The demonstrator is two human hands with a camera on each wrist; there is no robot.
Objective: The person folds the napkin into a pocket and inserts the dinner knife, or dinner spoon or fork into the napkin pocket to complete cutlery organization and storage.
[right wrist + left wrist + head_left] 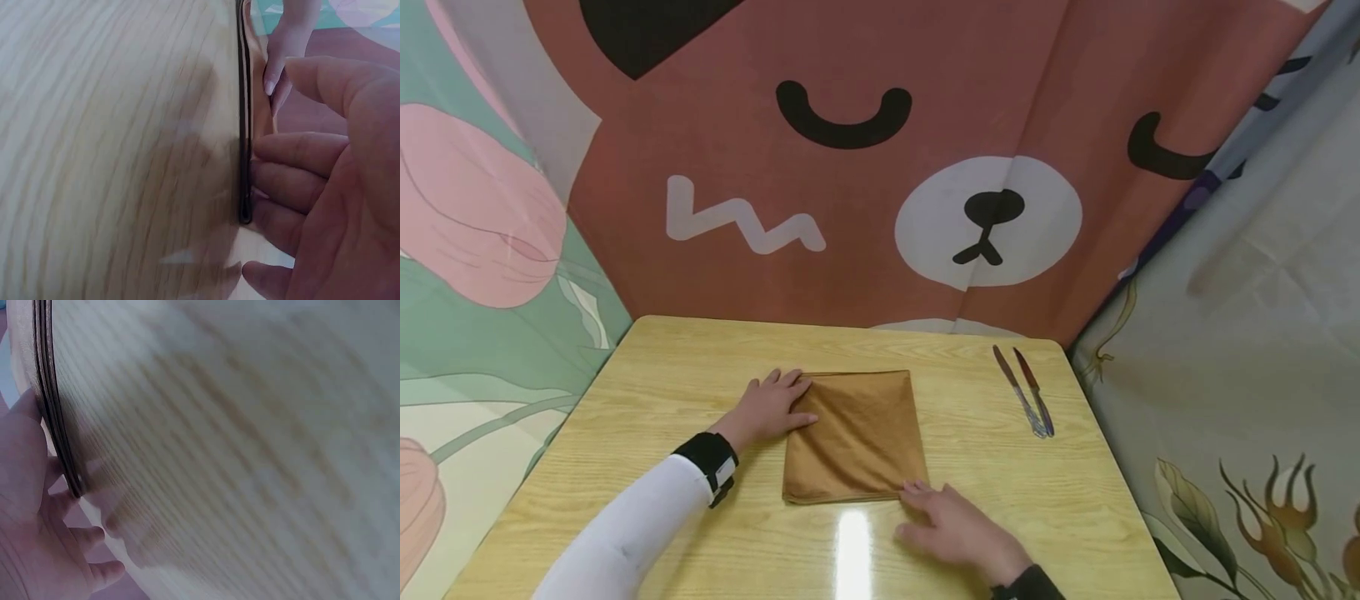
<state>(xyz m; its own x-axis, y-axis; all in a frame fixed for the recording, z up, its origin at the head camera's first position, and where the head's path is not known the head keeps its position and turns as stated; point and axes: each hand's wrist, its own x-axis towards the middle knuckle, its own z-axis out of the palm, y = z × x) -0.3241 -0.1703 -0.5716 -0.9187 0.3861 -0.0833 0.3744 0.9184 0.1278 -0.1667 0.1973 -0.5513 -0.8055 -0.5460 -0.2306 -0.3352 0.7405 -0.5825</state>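
A brown cloth (857, 442), folded into a flat square of several layers, lies on the wooden table. My left hand (771, 406) rests at its far left corner, the fingers fairly straight and the thumb lying over the left edge. At the near right corner, the fingertips of my right hand (951, 525) touch the cloth while the thumb is off it. The left wrist view shows the layered edge of the cloth (47, 381) against the left hand (37, 506). In the right wrist view, extended fingers (290, 184) meet the folded edge.
Two table knives (1017, 387) lie side by side on the right part of the table (700, 350), handles toward me. A curtain with a bear print (865, 292) hangs behind the far edge, and patterned fabric (1225, 333) hangs on the right.
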